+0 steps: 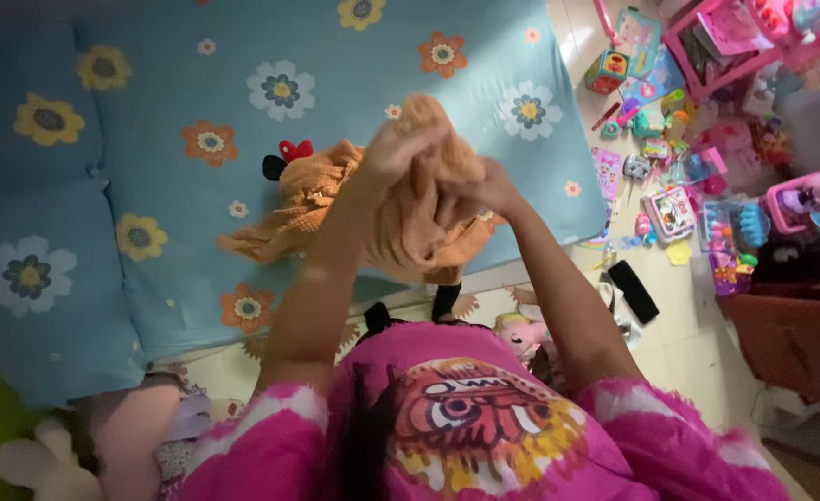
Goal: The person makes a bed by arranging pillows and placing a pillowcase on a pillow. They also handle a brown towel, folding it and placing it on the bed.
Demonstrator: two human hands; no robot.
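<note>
A soft blue padded mattress with a printed pattern of yellow, orange and white flowers [243,111] covers most of the view. To its right lies a pale tiled floor [688,343], where daylight falls near the top edge. Many small colourful plastic toys [679,176] are scattered on this floor, beside a pink plastic toy shelf [707,56]. A flat black rectangular object [633,290] lies near the mattress corner. A dark reddish-brown piece of furniture [800,343] stands at the right.

Pink tie-dye shirt [466,436] with short sleeves, printed front.
</note>
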